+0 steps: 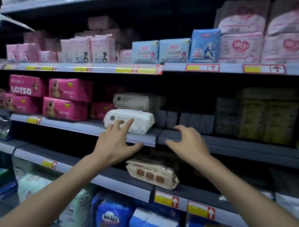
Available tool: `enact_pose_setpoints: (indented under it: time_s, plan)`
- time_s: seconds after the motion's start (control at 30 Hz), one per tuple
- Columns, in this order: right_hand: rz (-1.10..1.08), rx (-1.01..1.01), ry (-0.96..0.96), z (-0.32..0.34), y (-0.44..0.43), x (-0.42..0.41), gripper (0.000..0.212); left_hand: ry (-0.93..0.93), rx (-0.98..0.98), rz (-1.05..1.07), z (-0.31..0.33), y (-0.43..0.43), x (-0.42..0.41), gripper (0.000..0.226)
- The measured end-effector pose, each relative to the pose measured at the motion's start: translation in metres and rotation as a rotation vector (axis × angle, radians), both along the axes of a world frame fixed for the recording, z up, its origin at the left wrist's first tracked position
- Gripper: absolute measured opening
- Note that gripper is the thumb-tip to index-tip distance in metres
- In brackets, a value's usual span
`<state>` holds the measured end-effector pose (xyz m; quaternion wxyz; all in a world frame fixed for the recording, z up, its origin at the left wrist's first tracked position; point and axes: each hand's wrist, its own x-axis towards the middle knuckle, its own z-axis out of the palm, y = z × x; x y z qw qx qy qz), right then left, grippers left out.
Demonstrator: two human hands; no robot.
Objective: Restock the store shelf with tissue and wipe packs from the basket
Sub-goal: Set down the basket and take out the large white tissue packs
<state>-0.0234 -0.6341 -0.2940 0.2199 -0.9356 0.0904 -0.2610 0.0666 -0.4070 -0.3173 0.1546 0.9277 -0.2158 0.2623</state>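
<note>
On the front edge of the middle shelf [72, 125], a white wipe pack [135, 120] lies flat, its label facing outward. A greyish-white pack [137, 101] of the same shape is stacked on top of it. The left hand [115, 143] reaches up to the white wipe pack with fingers spread and nearly straight. Its fingertips [129, 122] touch the pack's front face, and its grip is released, closed round nothing. The right hand [188, 144] is just to the right, over the shelf's front lip, with fingers loosely curved downward. Its grip is slack too and it holds nothing; whether it touches the lip cannot be told.

Left of the white packs stand pink bear-print packs [48, 96] in two layers. To the right is a row of dark grey packs [185, 120], then yellowish stacks [267, 117] in shadow. On the shelf below, a beige pack with brown squares [153, 173] lies tilted near the edge. The shelf above carries pink packets [88, 50] and blue packets [174, 50]. Yellow-and-red price tags [183, 203] line the shelf rails.
</note>
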Motion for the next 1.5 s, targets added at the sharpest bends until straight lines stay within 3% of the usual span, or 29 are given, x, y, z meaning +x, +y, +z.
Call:
enact_pose_setpoints:
  time_s: [0.17, 0.4, 0.6, 0.8, 0.97, 1.13, 1.27, 1.4, 1.5]
  plan:
    - [-0.040, -0.118, 0.252, -0.030, -0.043, -0.065, 0.112, -0.006, 0.077, -0.142, -0.040, -0.052, -0.051, 0.102]
    - [-0.089, -0.100, 0.455, -0.123, -0.121, -0.139, 0.122, 0.075, 0.145, -0.353, -0.139, -0.120, -0.091, 0.100]
    - [-0.121, -0.043, 0.591, -0.220, -0.164, -0.172, 0.109, 0.227, 0.304, -0.471, -0.241, -0.166, -0.119, 0.101]
    - [-0.007, -0.085, 0.934, -0.331, -0.190, -0.202, 0.104, 0.430, 0.492, -0.583, -0.346, -0.179, -0.144, 0.099]
    - [0.040, -0.072, 1.166, -0.381, -0.207, -0.211, 0.107, 0.627, 0.536, -0.578, -0.390, -0.181, -0.150, 0.104]
    - [0.067, -0.003, 1.151, -0.396, -0.221, -0.200, 0.109, 0.773, 0.573, -0.580, -0.410, -0.189, -0.161, 0.108]
    - [0.112, 0.030, 1.121, -0.398, -0.227, -0.194, 0.088, 0.956, 0.489, -0.597, -0.430, -0.196, -0.169, 0.097]
    - [0.078, 0.146, 1.042, -0.403, -0.226, -0.190, 0.095, 0.880, 0.546, -0.647, -0.436, -0.199, -0.180, 0.083]
    - [0.064, 0.189, 1.083, -0.404, -0.228, -0.187, 0.070, 0.884, 0.549, -0.672, -0.435, -0.202, -0.183, 0.081]
